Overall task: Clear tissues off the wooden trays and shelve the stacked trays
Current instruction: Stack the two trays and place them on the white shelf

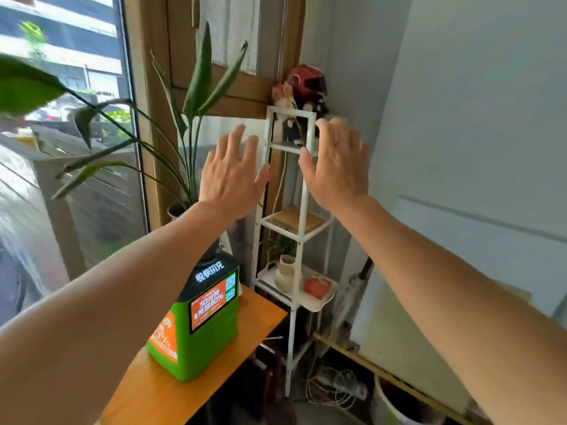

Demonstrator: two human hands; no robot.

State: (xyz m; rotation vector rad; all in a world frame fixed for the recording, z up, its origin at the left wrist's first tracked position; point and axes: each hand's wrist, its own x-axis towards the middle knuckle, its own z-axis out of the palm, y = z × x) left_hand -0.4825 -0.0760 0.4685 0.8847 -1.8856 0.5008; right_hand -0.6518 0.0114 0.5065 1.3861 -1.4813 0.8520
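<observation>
The shelf unit (302,191) at centre is white-painted metal, smooth and faintly glossy. On its middle shelf, toward five o'clock from the open hands, the stacked trays (296,220) show pale matt wood with fine grain. Below them sits a cream ceramic jug (285,273) with a dull glaze beside a red, paper-looking packet (317,287). At seven o'clock, a green box (196,329) of smooth plastic with a glossy lit screen rests on an orange-brown wooden tabletop (171,391), smooth and satin.

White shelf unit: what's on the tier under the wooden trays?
Below the wooden trays on the white shelf unit stand a cream jug, a red packet and a small plant; the frame post hides part of the jug.
</observation>
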